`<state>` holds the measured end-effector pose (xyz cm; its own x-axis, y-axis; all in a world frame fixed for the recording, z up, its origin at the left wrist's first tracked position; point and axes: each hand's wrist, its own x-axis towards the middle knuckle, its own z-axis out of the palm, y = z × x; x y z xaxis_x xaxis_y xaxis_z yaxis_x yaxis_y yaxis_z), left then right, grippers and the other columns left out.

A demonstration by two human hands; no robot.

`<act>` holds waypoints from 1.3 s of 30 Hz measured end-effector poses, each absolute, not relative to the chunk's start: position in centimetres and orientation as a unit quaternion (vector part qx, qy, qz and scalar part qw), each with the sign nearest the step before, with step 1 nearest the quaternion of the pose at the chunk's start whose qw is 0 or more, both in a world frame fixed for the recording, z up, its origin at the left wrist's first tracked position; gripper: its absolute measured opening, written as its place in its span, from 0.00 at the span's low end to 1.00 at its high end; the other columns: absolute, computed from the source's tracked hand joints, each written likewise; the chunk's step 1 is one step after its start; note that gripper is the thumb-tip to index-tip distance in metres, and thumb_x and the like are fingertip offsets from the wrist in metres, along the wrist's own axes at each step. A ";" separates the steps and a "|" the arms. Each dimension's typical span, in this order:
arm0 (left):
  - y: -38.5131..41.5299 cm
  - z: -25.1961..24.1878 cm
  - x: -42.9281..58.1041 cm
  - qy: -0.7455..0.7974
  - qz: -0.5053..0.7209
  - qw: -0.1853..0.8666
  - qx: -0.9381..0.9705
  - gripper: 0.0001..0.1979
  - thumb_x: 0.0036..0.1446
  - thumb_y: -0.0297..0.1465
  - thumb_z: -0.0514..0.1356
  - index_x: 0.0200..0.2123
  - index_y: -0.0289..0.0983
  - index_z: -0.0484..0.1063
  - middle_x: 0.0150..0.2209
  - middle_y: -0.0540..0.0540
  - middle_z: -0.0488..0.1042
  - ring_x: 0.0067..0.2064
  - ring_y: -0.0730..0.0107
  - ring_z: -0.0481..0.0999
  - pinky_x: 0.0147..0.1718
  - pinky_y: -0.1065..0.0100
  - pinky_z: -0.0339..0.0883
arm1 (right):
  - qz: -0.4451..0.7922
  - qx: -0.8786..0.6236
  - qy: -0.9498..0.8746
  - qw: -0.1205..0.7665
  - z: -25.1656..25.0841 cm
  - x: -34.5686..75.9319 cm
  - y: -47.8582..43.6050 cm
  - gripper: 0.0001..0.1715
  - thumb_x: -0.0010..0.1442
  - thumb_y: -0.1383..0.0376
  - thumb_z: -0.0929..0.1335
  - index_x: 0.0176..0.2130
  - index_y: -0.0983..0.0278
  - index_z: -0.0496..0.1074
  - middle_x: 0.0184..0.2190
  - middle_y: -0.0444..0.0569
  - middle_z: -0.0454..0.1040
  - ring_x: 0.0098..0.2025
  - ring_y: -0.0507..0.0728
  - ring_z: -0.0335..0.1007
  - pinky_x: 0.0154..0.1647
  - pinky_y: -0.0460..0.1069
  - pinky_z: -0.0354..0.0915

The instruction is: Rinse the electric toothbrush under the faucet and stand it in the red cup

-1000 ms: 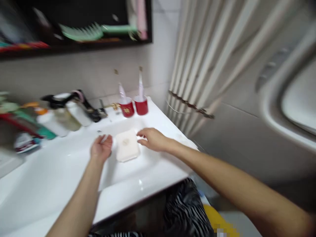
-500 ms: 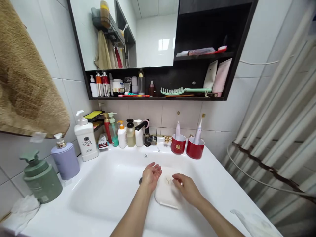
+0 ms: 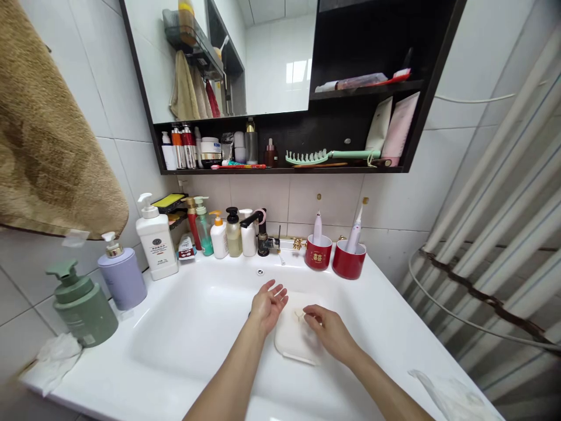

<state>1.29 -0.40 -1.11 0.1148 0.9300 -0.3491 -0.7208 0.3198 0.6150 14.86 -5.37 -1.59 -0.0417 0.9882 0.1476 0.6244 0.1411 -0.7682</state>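
My left hand (image 3: pixel 268 305) is held palm up over the sink, its fingers apart and slightly curled, with nothing in it. My right hand (image 3: pixel 329 327) has its fingers and thumb bent together above a white flat item with rounded corners (image 3: pixel 293 342). That item lies in the white sink (image 3: pixel 184 327), and its kind cannot be made out. A small pale beige V-shaped piece (image 3: pixel 299 314) shows at the right fingertips; whether they grip it is unclear. My left hand is beside the item's left edge.
Behind the sink stand a black faucet (image 3: pixel 262 237), several pump bottles (image 3: pixel 219 237) and two red cups (image 3: pixel 318 254) holding electric toothbrushes. Green (image 3: pixel 85 310) and purple (image 3: pixel 123 278) pump bottles stand left. A mirror cabinet (image 3: pixel 284 171) hangs above; white pipes (image 3: pixel 491 234) run along the right.
The camera view has shifted slightly. Both hands keep nearly the same pose, with the right fingertips slightly closer to the beige piece.
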 end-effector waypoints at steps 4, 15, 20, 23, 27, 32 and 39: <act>-0.5 -1.1 1.2 0.335 0.565 0.735 0.168 0.19 0.26 0.11 0.43 0.22 0.35 0.59 0.30 0.45 0.65 0.30 0.75 0.69 0.31 0.71 0.62 | 0.269 -0.598 -0.671 0.346 -1.6 14.9 -5.4 0.15 0.46 0.61 0.57 0.30 0.65 0.67 0.27 0.47 0.70 0.28 0.53 0.65 0.31 0.47 0.59; -0.6 -0.9 0.7 0.322 0.557 0.740 0.196 0.10 0.32 0.14 0.46 0.15 0.34 0.55 0.33 0.48 0.67 0.37 0.73 0.68 0.36 0.68 0.57 | 0.279 -0.602 -0.668 0.338 -1.6 14.9 -5.4 0.15 0.47 0.62 0.57 0.31 0.65 0.67 0.28 0.48 0.70 0.29 0.53 0.65 0.32 0.48 0.59; -0.6 -1.0 0.7 0.323 0.562 0.739 0.182 0.09 0.35 0.16 0.49 0.15 0.34 0.55 0.28 0.51 0.68 0.31 0.77 0.68 0.37 0.66 0.56 | 0.285 -0.607 -0.668 0.323 -1.8 14.9 -5.5 0.16 0.47 0.61 0.57 0.32 0.65 0.66 0.28 0.48 0.70 0.28 0.53 0.65 0.32 0.47 0.59; -0.5 -1.1 0.6 0.306 0.578 0.736 0.173 0.09 0.36 0.17 0.52 0.16 0.35 0.56 0.17 0.56 0.63 0.21 0.82 0.64 0.35 0.68 0.57 | 0.292 -0.608 -0.668 0.314 -2.0 14.8 -5.3 0.16 0.46 0.61 0.57 0.32 0.65 0.66 0.28 0.48 0.70 0.28 0.53 0.65 0.31 0.47 0.59; -0.5 -1.0 0.6 0.269 0.582 0.751 0.156 0.09 0.37 0.17 0.52 0.18 0.36 0.56 0.16 0.56 0.61 0.20 0.81 0.65 0.35 0.66 0.59 | 0.297 -0.607 -0.670 0.306 -2.1 14.7 -5.3 0.16 0.46 0.61 0.57 0.32 0.66 0.66 0.28 0.48 0.70 0.27 0.52 0.64 0.30 0.47 0.59; -0.4 -1.0 0.6 0.251 0.587 0.757 0.142 0.09 0.37 0.16 0.51 0.18 0.35 0.55 0.17 0.55 0.61 0.30 0.74 0.70 0.37 0.64 0.58 | 0.300 -0.604 -0.673 0.304 -2.1 14.5 -5.4 0.16 0.46 0.61 0.57 0.32 0.65 0.66 0.28 0.47 0.70 0.27 0.52 0.64 0.30 0.47 0.58; -0.2 -1.2 0.6 0.254 0.586 0.756 0.145 0.09 0.37 0.16 0.50 0.18 0.35 0.54 0.17 0.55 0.61 0.32 0.71 0.70 0.37 0.63 0.58 | 0.302 -0.605 -0.672 0.303 -2.0 14.6 -5.4 0.16 0.46 0.61 0.57 0.33 0.65 0.66 0.28 0.47 0.69 0.26 0.52 0.63 0.30 0.47 0.58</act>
<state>0.56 -0.23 -1.20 0.1844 0.9594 -0.2132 -0.8120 0.2710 0.5169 14.58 -5.38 -2.01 -0.0842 0.9955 0.0423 0.6292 0.0861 -0.7724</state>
